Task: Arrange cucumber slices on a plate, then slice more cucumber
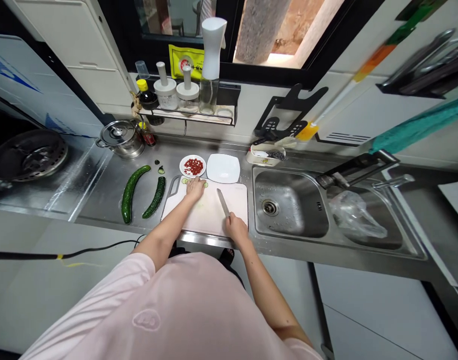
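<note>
My left fingers (193, 183) curl closed over the cucumber slices (205, 184) at the far end of the board (209, 220), near the knife (221, 202) my right fingers (231, 219) grip, so a slipping blade could cut them.

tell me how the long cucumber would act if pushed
The long cucumber looks firm, so it would probably move as one piece. Its curved, rounded body may rock a little on the steel counter. Its glossy skin could feel slippery.
</note>
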### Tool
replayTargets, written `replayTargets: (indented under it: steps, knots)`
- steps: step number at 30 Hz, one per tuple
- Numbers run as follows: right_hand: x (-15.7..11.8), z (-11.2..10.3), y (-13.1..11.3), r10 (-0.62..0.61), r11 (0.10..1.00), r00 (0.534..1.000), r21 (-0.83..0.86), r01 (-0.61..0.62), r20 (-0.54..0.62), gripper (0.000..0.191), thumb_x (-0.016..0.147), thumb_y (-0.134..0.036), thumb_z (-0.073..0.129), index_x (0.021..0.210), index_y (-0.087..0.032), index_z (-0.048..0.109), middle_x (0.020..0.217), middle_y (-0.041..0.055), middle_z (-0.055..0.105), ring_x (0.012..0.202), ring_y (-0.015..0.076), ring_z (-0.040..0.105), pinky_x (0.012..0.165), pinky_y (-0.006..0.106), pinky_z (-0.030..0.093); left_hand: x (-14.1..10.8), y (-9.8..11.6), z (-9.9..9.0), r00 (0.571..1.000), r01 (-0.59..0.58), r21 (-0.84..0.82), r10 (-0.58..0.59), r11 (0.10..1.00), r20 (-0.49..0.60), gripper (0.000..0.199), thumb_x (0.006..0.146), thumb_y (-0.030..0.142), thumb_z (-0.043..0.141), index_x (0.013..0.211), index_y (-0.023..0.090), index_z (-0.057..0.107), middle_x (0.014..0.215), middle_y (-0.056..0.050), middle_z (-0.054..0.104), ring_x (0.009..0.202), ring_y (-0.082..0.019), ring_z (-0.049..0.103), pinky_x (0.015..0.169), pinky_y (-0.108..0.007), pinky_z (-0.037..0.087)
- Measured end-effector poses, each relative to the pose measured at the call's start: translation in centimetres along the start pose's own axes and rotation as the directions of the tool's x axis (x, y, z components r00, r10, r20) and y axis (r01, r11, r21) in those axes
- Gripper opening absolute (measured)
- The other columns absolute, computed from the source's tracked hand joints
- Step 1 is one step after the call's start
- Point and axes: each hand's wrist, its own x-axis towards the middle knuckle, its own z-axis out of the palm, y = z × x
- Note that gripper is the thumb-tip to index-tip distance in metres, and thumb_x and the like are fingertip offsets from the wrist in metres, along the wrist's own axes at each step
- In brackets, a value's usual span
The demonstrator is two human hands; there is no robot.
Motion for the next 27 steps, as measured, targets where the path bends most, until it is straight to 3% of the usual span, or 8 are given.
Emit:
replayTargets:
  steps: [5,9,14,18,22,27]
  knots:
    - [0.0,0.2,0.0,-0.008,1.0,1.0,0.008,0.008,-0.011,0.031,0.094,-0.027,0.029,0.113,-0.017,0.052,0.095,0.0109,0.066,0.091,0.0221,0.062,0.076,0.029,0.04,0.6,0.1,-0.1,0.998,-0.043,0.015,0.044,0.999,-0.034,0.027,0.085,0.023,0.048,0.107,0.023,0.064,0.114,-0.011,0.056,0.111,-0.027,0.047,0.094,-0.039,0.032]
    - [0.0,0.2,0.1,-0.02,1.0,1.0,0.01,0.02,-0.021,0.031,0.094,-0.027,0.029,0.113,-0.018,0.052,0.096,0.0111,0.066,0.09,0.0222,0.062,0.075,0.029,0.04,0.9,0.1,-0.1,0.999,-0.003,-0.067,-0.001,0.998,-0.05,0.02,0.083,0.023,0.05,0.094,0.022,0.067,0.1,-0.008,0.063,0.097,-0.024,0.056,0.089,-0.037,0.037]
    - [-0.1,-0.1,0.0,-0.027,1.0,1.0,0.011,0.026,0.007,0.032,0.094,-0.027,0.028,0.114,-0.017,0.051,0.097,0.0119,0.066,0.092,0.0219,0.062,0.076,0.029,0.039,0.5,-0.9,0.3,0.988,0.152,-0.349,-0.154,0.925,0.021,0.018,0.076,0.03,0.061,0.091,0.021,0.067,0.084,-0.002,0.067,0.079,-0.017,0.06,0.073,-0.027,0.043]
    - [-0.2,-0.2,-0.2,-0.011,1.0,1.0,0.004,0.011,0.013,0.032,0.095,-0.027,0.029,0.114,-0.017,0.051,0.099,0.0125,0.066,0.093,0.0218,0.062,0.076,0.029,0.039,-0.8,-2.9,1.0,0.972,0.232,-0.462,-0.189,0.856,0.139,0.02,0.069,0.027,0.067,0.086,0.018,0.068,0.079,-0.001,0.067,0.071,-0.013,0.061,0.066,-0.023,0.044]
    - [-0.1,-0.2,-0.1,-0.02,1.0,1.0,-0.002,0.02,0.001,0.032,0.095,-0.027,0.029,0.113,-0.017,0.052,0.097,0.0119,0.066,0.092,0.0219,0.062,0.075,0.029,0.039,-2.7,-4.4,1.4,0.957,0.278,-0.448,-0.202,0.849,0.21,0.02,0.066,0.029,0.069,0.083,0.019,0.069,0.077,-0.001,0.068,0.068,-0.013,0.06,0.063,-0.022,0.043]
    - [-0.1,-0.2,0.3,-0.07,0.997,0.998,-0.025,0.07,-0.003,0.033,0.095,-0.029,0.028,0.112,-0.018,0.053,0.098,0.012,0.066,0.093,0.0221,0.061,0.076,0.029,0.038,-4.5,-4.1,0.9,0.969,0.234,-0.341,-0.192,0.91,0.154,0.014,0.068,0.029,0.066,0.08,0.021,0.068,0.081,-0.001,0.069,0.074,-0.015,0.06,0.064,-0.023,0.042]
